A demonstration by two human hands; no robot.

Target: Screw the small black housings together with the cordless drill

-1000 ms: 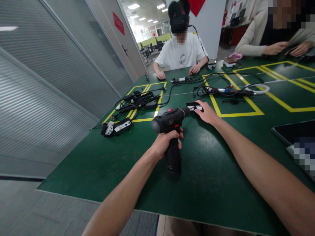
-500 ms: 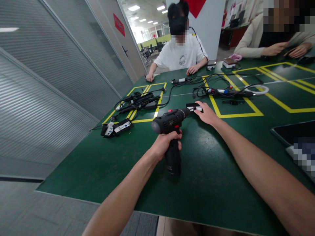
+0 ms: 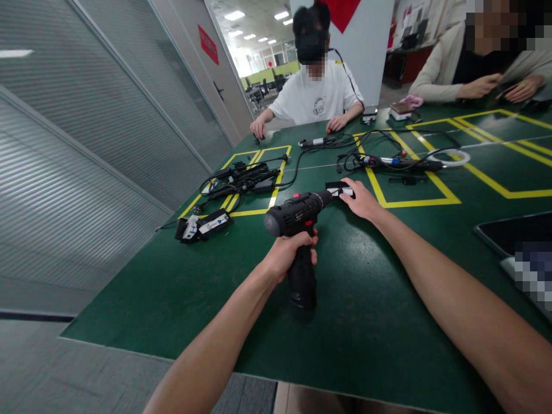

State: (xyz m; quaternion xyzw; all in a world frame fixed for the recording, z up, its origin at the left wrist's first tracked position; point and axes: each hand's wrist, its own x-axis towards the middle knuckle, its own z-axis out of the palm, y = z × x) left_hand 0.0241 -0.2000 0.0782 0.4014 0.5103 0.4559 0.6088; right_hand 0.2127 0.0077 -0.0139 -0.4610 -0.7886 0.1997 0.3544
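My left hand point(image 3: 290, 253) is wrapped round the grip of a black cordless drill point(image 3: 297, 214) with red buttons. The drill lies level, its chuck pointing away and to the right. Its tip reaches a small black-and-white box-shaped part point(image 3: 338, 185) on the green table. With fingers and thumb, my right hand point(image 3: 357, 198) grips the right end of that part. The exact contact between bit and part is too small to make out. To the left lie similar black pieces with white faces point(image 3: 214, 224).
Black cables and tools point(image 3: 248, 178) are heaped inside a yellow-taped area at left. More cabled tools point(image 3: 397, 163) lie at right beside a white ring point(image 3: 451, 156). A dark tablet-like device point(image 3: 513, 233) is at the right edge. Two people sit across the green table point(image 3: 172, 299).
My hands, the drill and the part stay practically in place. Across the table, the white-shirted person's hand at the left has lifted slightly and shifted left.
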